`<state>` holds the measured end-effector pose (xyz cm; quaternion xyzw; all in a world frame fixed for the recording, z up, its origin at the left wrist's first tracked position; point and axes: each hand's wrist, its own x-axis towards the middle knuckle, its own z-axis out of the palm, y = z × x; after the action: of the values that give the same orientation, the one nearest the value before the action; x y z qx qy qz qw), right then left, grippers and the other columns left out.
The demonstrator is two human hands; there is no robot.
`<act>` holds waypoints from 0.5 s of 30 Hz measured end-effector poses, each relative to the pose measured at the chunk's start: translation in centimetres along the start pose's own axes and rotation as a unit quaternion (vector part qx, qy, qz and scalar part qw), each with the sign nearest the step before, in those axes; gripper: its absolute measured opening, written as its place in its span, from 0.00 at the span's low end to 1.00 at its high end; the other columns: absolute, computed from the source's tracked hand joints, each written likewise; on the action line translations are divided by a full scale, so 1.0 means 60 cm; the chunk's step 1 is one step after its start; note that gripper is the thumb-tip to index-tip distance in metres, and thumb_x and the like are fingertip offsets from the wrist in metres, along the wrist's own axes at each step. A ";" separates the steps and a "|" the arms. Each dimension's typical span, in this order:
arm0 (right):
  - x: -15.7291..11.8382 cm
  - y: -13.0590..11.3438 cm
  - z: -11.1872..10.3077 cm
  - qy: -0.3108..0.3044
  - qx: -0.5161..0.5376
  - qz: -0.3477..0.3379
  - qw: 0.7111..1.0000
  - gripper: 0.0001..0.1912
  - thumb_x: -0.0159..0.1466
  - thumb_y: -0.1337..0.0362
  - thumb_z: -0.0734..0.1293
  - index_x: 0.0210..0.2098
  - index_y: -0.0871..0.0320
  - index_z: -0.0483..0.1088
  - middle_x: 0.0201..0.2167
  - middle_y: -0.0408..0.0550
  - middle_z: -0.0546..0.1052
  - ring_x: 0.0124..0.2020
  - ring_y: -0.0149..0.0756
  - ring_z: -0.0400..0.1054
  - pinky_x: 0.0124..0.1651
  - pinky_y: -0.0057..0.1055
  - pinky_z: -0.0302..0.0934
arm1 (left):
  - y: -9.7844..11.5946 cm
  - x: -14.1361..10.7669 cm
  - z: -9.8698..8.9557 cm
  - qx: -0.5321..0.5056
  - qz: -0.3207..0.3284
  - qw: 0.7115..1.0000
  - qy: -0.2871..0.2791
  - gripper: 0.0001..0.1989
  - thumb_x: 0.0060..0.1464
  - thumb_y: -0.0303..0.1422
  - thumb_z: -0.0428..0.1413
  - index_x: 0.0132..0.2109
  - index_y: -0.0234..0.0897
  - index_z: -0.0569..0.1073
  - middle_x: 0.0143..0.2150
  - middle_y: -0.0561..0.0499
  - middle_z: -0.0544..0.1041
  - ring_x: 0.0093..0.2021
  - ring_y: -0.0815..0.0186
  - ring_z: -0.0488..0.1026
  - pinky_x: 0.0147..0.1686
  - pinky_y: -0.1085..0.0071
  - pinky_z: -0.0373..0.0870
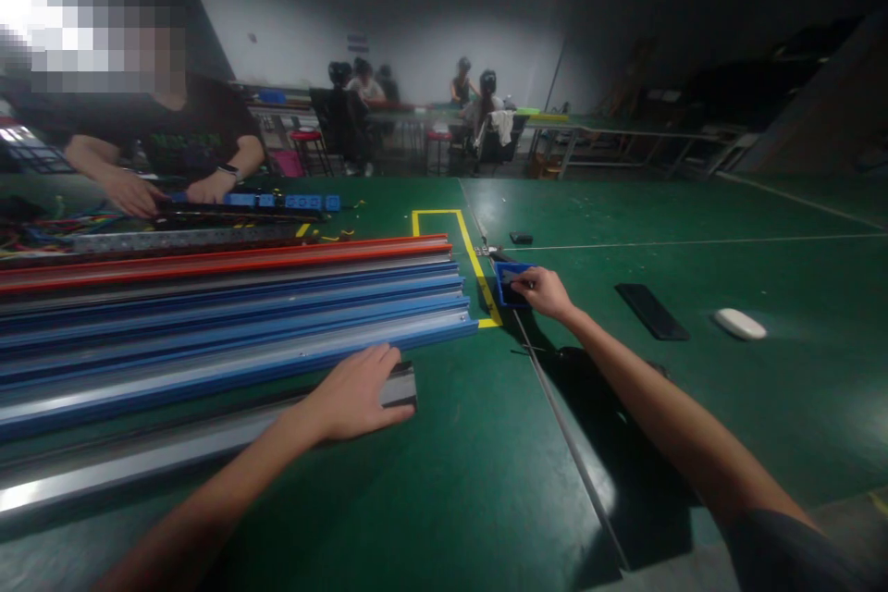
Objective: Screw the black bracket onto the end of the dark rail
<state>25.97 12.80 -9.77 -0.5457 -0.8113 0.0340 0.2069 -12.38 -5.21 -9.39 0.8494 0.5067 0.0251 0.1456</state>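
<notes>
My left hand point(357, 393) rests over the right end of a dark metal profile point(173, 449), its thumb along the near edge and its fingers across the far side. At the small blue box point(498, 282), my right hand point(545, 289) reaches over the rim with thumb and fingers pinched together. What lies between those fingertips is too small to name. Several long blue channels point(242, 351) lie beyond the profile, and red ones point(347, 248) lie behind them.
Right of the box are a black phone-like slab point(650, 312) and a white rounded object point(739, 324). A small black item point(521, 238) lies behind it. Across the green table point(430, 518), a person handles a strip with blue blocks point(298, 202). Yellow tape point(478, 277) marks the surface.
</notes>
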 end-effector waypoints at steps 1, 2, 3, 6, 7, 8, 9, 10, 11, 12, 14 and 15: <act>0.001 0.004 0.000 0.002 0.016 0.009 1.000 0.11 0.67 0.64 0.69 0.42 0.60 0.85 0.40 0.53 0.85 0.39 0.43 0.78 0.41 0.34 0.69 | 0.000 0.000 0.000 -0.001 0.002 1.000 0.002 0.30 0.60 0.57 0.54 0.53 0.35 0.72 0.54 0.38 0.75 0.52 0.49 0.73 0.48 0.56 0.71; 0.001 0.008 0.001 0.005 0.030 0.017 0.999 0.12 0.67 0.63 0.69 0.41 0.60 0.85 0.38 0.53 0.85 0.36 0.42 0.79 0.39 0.33 0.69 | 0.000 0.000 -0.001 -0.001 0.004 1.000 0.004 0.30 0.60 0.57 0.54 0.53 0.35 0.72 0.53 0.38 0.75 0.51 0.49 0.73 0.48 0.55 0.71; 0.002 0.011 0.001 0.009 0.042 0.023 0.999 0.12 0.66 0.62 0.69 0.41 0.61 0.85 0.37 0.52 0.85 0.35 0.42 0.79 0.37 0.33 0.69 | 0.000 0.000 -0.001 -0.001 0.006 1.000 0.004 0.30 0.60 0.57 0.55 0.52 0.34 0.72 0.53 0.39 0.75 0.51 0.49 0.73 0.49 0.55 0.70; 0.002 0.017 -0.001 0.033 0.062 0.028 0.997 0.13 0.66 0.62 0.69 0.41 0.60 0.85 0.38 0.52 0.86 0.36 0.43 0.79 0.40 0.34 0.70 | -0.003 -0.001 0.002 -0.002 0.010 1.000 0.006 0.31 0.59 0.58 0.55 0.52 0.34 0.71 0.52 0.40 0.75 0.50 0.49 0.73 0.49 0.55 0.70; 0.002 0.017 -0.002 0.042 0.064 0.025 0.997 0.13 0.65 0.63 0.69 0.41 0.60 0.85 0.39 0.52 0.85 0.37 0.43 0.79 0.42 0.35 0.70 | -0.004 -0.001 0.003 -0.002 0.011 1.000 0.007 0.31 0.59 0.58 0.54 0.52 0.34 0.71 0.51 0.40 0.75 0.50 0.50 0.73 0.48 0.55 0.70; 0.001 0.017 -0.002 0.051 0.065 0.022 0.996 0.13 0.65 0.63 0.68 0.41 0.60 0.85 0.39 0.53 0.85 0.38 0.44 0.79 0.44 0.36 0.69 | -0.004 -0.001 0.004 -0.001 0.012 1.000 0.008 0.31 0.59 0.58 0.55 0.52 0.34 0.71 0.51 0.40 0.75 0.49 0.50 0.73 0.48 0.55 0.70; 0.000 0.016 -0.004 0.058 0.064 0.018 0.996 0.13 0.65 0.64 0.68 0.40 0.60 0.85 0.40 0.53 0.85 0.39 0.44 0.78 0.45 0.36 0.69 | -0.005 -0.001 0.005 0.001 0.012 1.000 0.009 0.31 0.59 0.58 0.55 0.52 0.34 0.71 0.51 0.40 0.75 0.49 0.50 0.73 0.48 0.55 0.70; 0.000 0.014 -0.005 0.065 0.063 0.013 0.996 0.13 0.65 0.64 0.68 0.40 0.60 0.85 0.40 0.54 0.84 0.40 0.44 0.78 0.46 0.37 0.69 | -0.005 -0.001 0.006 0.002 0.013 1.000 0.011 0.31 0.59 0.58 0.55 0.51 0.34 0.71 0.51 0.40 0.75 0.49 0.49 0.73 0.48 0.55 0.70; -0.001 0.012 -0.007 0.072 0.062 0.008 0.995 0.13 0.66 0.64 0.67 0.39 0.60 0.85 0.39 0.54 0.84 0.40 0.45 0.77 0.47 0.37 0.68 | -0.005 0.000 0.006 0.004 0.013 1.000 0.012 0.31 0.59 0.58 0.56 0.51 0.33 0.71 0.51 0.39 0.75 0.50 0.49 0.73 0.48 0.55 0.70; -0.002 0.008 -0.010 0.080 0.061 0.003 0.995 0.14 0.66 0.63 0.67 0.39 0.60 0.85 0.40 0.55 0.84 0.42 0.45 0.77 0.48 0.38 0.68 | -0.004 0.000 0.006 0.005 0.011 1.000 0.013 0.31 0.58 0.58 0.56 0.52 0.33 0.71 0.52 0.39 0.75 0.50 0.48 0.73 0.49 0.54 0.70; -0.006 -0.005 -0.017 0.093 0.062 -0.006 0.994 0.15 0.68 0.62 0.66 0.40 0.60 0.85 0.40 0.56 0.83 0.45 0.47 0.75 0.51 0.40 0.67 | -0.004 0.000 0.006 0.006 0.008 1.000 0.014 0.31 0.59 0.57 0.56 0.53 0.33 0.71 0.53 0.38 0.75 0.51 0.48 0.73 0.49 0.54 0.70; -0.011 -0.015 -0.021 0.098 0.063 -0.011 0.993 0.15 0.68 0.61 0.66 0.40 0.59 0.85 0.41 0.56 0.82 0.46 0.47 0.75 0.52 0.40 0.67 | -0.004 0.000 0.006 0.006 0.008 1.000 0.014 0.31 0.59 0.57 0.56 0.54 0.33 0.71 0.53 0.38 0.75 0.51 0.48 0.73 0.49 0.54 0.70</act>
<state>25.87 11.65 -8.58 -0.5237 -0.7893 0.0290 0.3193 -12.54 -5.19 -9.82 0.8536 0.5023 0.0349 0.1337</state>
